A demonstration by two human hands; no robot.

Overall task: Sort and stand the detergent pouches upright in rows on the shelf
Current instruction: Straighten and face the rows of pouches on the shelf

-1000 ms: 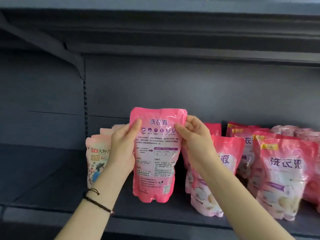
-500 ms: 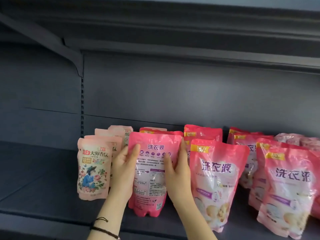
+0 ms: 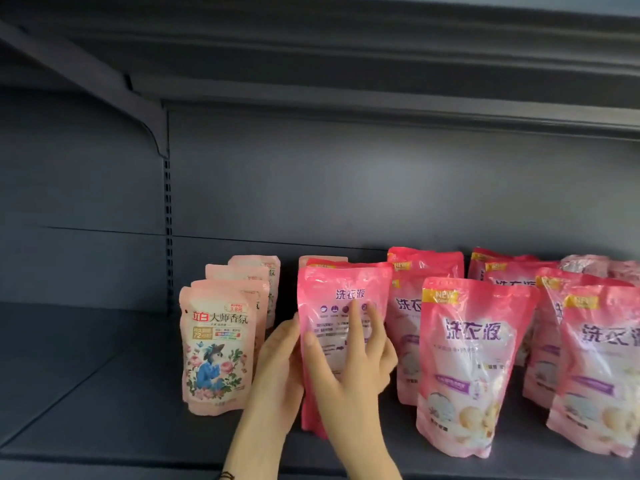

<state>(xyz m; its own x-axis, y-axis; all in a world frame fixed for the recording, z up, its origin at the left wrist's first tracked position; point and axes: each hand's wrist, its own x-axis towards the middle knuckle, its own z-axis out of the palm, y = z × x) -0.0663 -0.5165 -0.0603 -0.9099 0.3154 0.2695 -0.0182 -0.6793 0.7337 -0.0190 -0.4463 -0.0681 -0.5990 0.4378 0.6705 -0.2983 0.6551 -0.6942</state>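
Standing pouch (image 3: 341,296): upright on shelf (image 3: 104,410)
Left hand (image 3: 277,368): flat against its edge
Right hand (image 3: 349,365): spread flat on its front

Left hand (image 3: 281,370) edge-on, right hand (image 3: 349,374) flat, fingers spread

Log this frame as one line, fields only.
pink pouch: upright on shelf, back label outward | left hand: against its left edge | right hand: fingers flat on its face
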